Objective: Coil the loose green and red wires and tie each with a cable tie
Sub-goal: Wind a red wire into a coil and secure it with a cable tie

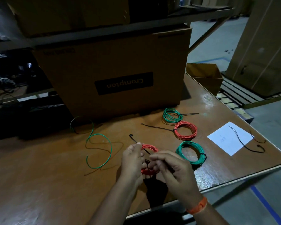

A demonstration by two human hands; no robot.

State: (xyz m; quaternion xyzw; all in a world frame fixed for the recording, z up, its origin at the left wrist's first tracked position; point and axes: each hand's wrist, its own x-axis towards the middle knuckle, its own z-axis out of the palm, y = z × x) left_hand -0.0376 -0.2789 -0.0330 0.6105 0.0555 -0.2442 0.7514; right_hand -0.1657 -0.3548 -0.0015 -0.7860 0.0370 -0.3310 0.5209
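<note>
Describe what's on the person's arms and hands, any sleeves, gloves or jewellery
Both forearms are bare to the frame's edge, with no sleeves in view. The left hand and right hand wear no gloves, and no rings can be made out. The only item worn is an orange band around the right wrist.

Dim room; brown worktable (55, 176), grey floor (266, 184), shelf (104, 30) behind.

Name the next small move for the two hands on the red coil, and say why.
Probably feed the cable tie tail through its head and pull snug: the left hand holds the red coil with the tie lying across it, its head end still free, and the right hand pinches the other end.
</note>
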